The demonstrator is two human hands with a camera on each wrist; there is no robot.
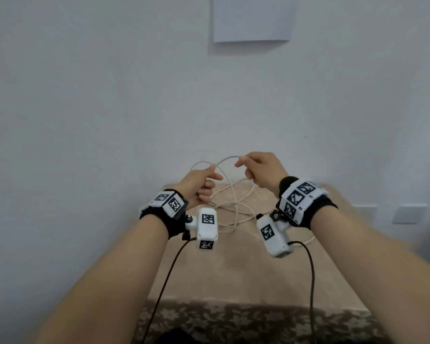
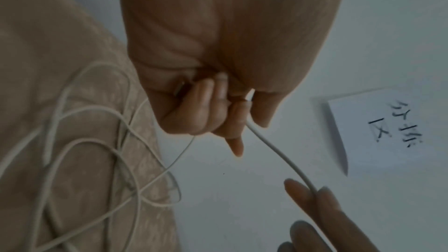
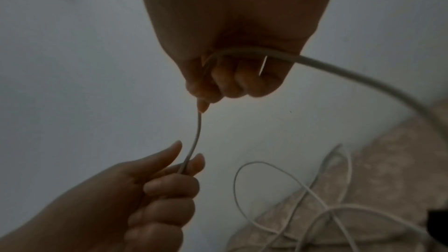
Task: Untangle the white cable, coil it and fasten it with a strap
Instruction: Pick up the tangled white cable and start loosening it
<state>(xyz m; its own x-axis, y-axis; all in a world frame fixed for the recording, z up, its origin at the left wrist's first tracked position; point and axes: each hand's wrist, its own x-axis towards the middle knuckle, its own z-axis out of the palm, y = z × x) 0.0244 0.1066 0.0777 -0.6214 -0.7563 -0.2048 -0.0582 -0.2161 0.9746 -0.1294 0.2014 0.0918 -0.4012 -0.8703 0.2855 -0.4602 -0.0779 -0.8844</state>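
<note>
A thin white cable (image 1: 236,207) lies in tangled loops on the beige cloth, and one stretch is lifted into an arch (image 1: 226,160) between my hands. My left hand (image 1: 204,184) pinches that stretch between thumb and forefinger, the other fingers curled. The left wrist view shows the cable (image 2: 274,148) leaving this pinch toward the other hand. My right hand (image 1: 256,170) pinches the arch's far end, and the cable (image 3: 339,68) runs through its curled fingers and out to the right. No strap is in view.
The beige cloth-covered table (image 1: 233,269) ends at a pale wall (image 1: 109,108) right behind the cable. A white paper sheet (image 1: 251,18) hangs on the wall above. Black camera leads (image 1: 166,279) hang from both wrists. A flowered fabric edge (image 1: 233,319) lies nearest me.
</note>
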